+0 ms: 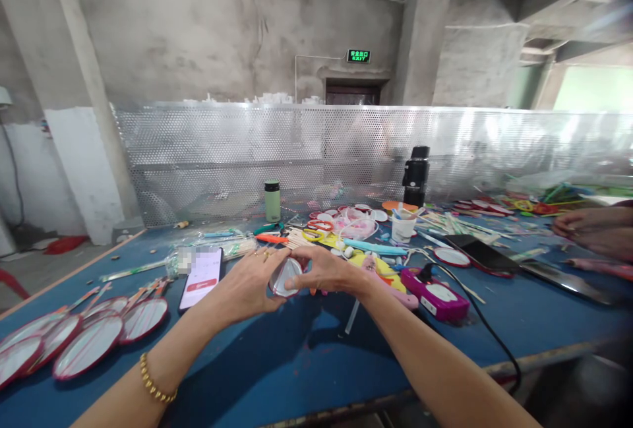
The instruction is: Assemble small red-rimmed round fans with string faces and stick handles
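Note:
My left hand [250, 277] and my right hand [324, 271] meet above the table's middle, both gripping a small round white disc [285, 279] with a reddish rim. Fingers curl over its upper edge, and the right thumb lies across its face. Part of the disc is hidden by the fingers. A lit phone [202, 277] lies just left of my left hand. Close beyond my right hand are a yellow piece [380, 273] and a pink tool with a long handle [395, 293].
Red-rimmed white discs on sticks [89, 347] lie at the left. A purple power strip [438, 296] with a black cable sits at right. A green bottle [272, 202], black thermos [416, 177] and white cup [403, 227] stand behind. Another person's hands [593, 230] are at far right.

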The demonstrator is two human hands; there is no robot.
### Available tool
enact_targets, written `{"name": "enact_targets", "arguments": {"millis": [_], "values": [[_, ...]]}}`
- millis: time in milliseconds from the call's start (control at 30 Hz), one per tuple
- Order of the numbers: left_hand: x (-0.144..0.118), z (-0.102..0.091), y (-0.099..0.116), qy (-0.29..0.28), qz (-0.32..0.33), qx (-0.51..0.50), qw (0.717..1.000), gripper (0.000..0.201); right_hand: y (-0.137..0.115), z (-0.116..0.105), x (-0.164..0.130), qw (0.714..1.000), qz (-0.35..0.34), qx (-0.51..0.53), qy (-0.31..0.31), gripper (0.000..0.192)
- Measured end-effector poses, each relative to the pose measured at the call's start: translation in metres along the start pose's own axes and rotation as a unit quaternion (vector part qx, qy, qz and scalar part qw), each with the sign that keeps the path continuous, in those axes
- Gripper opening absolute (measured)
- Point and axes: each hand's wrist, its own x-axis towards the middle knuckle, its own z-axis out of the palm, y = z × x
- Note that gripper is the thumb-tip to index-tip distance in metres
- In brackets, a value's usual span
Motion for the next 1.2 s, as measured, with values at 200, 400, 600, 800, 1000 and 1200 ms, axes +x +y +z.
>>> {"name": "enact_targets", "arguments": {"millis": [200,400,600,800,1000,1200], "values": [[0.001,-0.001,0.001,-0.012,-0.005,0.003,1.0,0.059,0.0,0.0,0.0,1.0,-0.005,-0.004,0.003,0.035],[0.002,-0.002,0.002,-0.009,-0.006,0.02,1.0,0.056,0.002,0.004,0.004,0.999,-0.011,-0.022,0.036,0.024],[0.001,-0.005,0.006,0.012,-0.011,0.064,0.998,0.056,0.001,0.003,0.005,0.999,0.006,0.002,0.04,0.024],[0.002,-0.006,0.006,0.026,-0.016,0.096,0.995,0.061,0.003,0.004,0.006,0.995,0.033,0.03,0.087,0.029],[0.002,-0.009,0.005,0.067,-0.034,0.127,0.989,0.051,-0.001,0.006,0.009,0.982,0.08,0.084,0.147,0.036],[0.005,-0.02,0.002,0.115,-0.073,0.165,0.977,0.048,-0.007,0.011,0.01,0.965,0.085,0.152,0.196,0.021]]}}
